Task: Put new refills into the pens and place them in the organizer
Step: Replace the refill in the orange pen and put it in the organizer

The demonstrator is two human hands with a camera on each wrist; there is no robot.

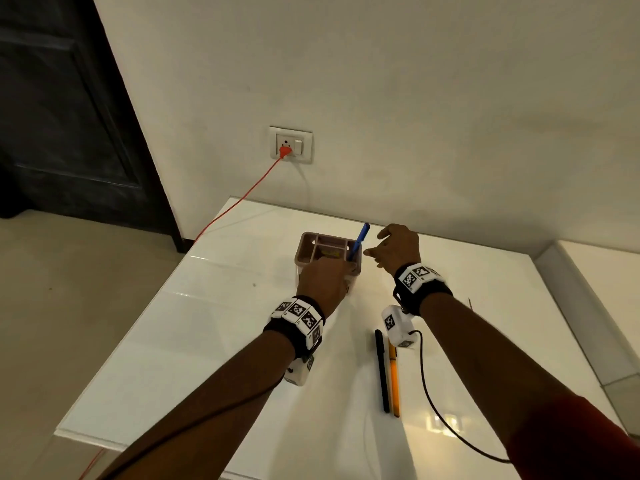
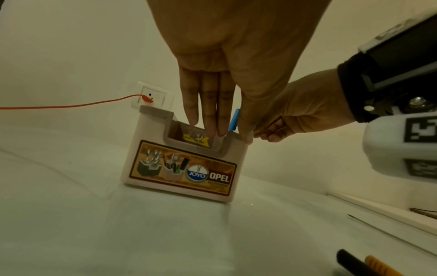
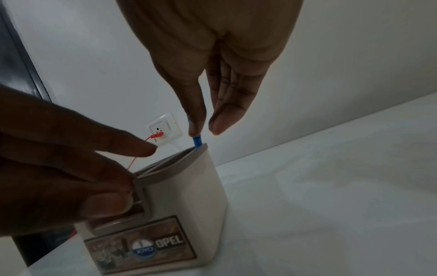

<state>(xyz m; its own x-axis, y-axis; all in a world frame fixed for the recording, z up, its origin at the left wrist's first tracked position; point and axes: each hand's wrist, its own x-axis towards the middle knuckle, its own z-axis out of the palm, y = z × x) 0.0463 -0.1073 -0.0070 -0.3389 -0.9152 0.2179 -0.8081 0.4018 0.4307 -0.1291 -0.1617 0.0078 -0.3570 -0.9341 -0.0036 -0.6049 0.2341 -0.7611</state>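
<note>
A beige desk organizer [image 1: 313,252] [image 2: 184,175] [image 3: 189,196] with a brown rim stands on the white table [image 1: 207,358]. My left hand [image 1: 325,278] [image 2: 228,134] holds its front rim, with the fingers [image 2: 208,115] reaching into the front notch and the thumb [image 3: 106,203] on the outside. A blue pen [image 1: 360,240] [image 2: 234,119] [image 3: 197,142] stands tilted in the organizer's back right compartment. My right hand [image 1: 375,242] [image 3: 205,128] hovers just right of the pen's top with its fingers relaxed and spread, gripping nothing. A black pen [image 1: 382,370] and an orange pen [image 1: 393,379] lie side by side on the table nearer to me.
A wall socket [image 1: 290,144] holds an orange cable [image 1: 239,199] that runs down past the table's left back corner. A thin refill-like rod [image 2: 378,229] lies on the table at the right. A raised white ledge [image 1: 588,306] borders the table's right side.
</note>
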